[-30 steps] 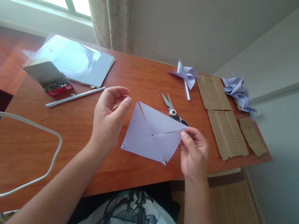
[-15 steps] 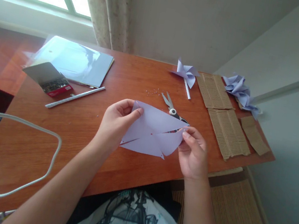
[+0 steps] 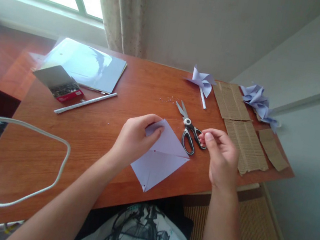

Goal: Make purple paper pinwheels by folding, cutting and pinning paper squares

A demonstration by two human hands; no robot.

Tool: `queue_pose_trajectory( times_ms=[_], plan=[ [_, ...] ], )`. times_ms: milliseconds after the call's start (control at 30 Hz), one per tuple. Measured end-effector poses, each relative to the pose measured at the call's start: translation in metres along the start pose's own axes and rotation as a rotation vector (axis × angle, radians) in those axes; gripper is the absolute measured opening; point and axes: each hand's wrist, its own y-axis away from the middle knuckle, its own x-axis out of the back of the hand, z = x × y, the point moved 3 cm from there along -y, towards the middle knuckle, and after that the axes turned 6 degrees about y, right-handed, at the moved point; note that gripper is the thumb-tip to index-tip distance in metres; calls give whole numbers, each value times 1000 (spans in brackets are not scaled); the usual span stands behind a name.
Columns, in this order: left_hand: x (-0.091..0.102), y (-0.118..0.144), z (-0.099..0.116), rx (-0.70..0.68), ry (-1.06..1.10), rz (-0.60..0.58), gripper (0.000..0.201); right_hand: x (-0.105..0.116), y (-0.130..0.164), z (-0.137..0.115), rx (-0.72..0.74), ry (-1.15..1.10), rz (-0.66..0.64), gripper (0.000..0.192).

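Note:
My left hand [image 3: 140, 137] pinches the upper corner of a pale purple paper square [image 3: 163, 163] between thumb and fingers. Slits run in from the square's corners, and small dots mark its centre and the corner nearest me. My right hand [image 3: 218, 152] is apart from the paper, its thumb and fingertips pressed together. Whatever is in that pinch, if anything, is too small to make out. Just beyond the paper lie open scissors [image 3: 188, 126] with black and grey handles, one loop close to my right fingertips.
A paper pinwheel [image 3: 202, 82] on a white stick lies at the back, with corrugated cardboard pieces [image 3: 240, 129] and more folded purple paper [image 3: 258, 99] rightward. On the left are a small open box [image 3: 64, 85], a rolled paper stick [image 3: 86, 102], a folder [image 3: 86, 64] and a white cable [image 3: 63, 165].
My right hand has let go of the paper's corner and moved right. The paper has turned and lies flatter, lower down, still in my left hand. More of the scissors shows.

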Motion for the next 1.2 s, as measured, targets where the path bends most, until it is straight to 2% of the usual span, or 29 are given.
queue_pose_trajectory(
  times_ms=[100,200,267,367,500,567,600,700,833,1067,1200],
  plan=[
    [-5,2,3,-46,-35,-97,13,-22,-2,-9,41,132,-184,18],
    [-8,3,2,-65,-13,-142,16,-42,-2,-9,78,160,-258,16],
    [-9,3,0,-74,-4,-122,20,-50,-3,-6,72,129,-292,13],
    [-7,4,0,-96,-23,-37,23,-54,-4,-1,53,94,-302,10],
    [2,8,14,-207,-123,211,19,-52,-2,1,44,95,-266,10],
    [5,12,23,-268,-71,309,13,-52,-1,2,35,86,-240,9],
    [5,14,26,-276,-15,314,10,-51,0,2,30,74,-227,8],
    [-3,15,26,-217,124,204,8,-51,2,-1,20,4,-187,6],
    [-16,14,18,-165,126,74,12,-53,4,-6,14,-76,-179,6],
    [-18,12,9,-110,188,53,8,-56,7,-10,49,-72,-216,7],
    [-18,11,9,-62,186,31,10,-53,6,-16,122,-1,-199,2]
  ],
)
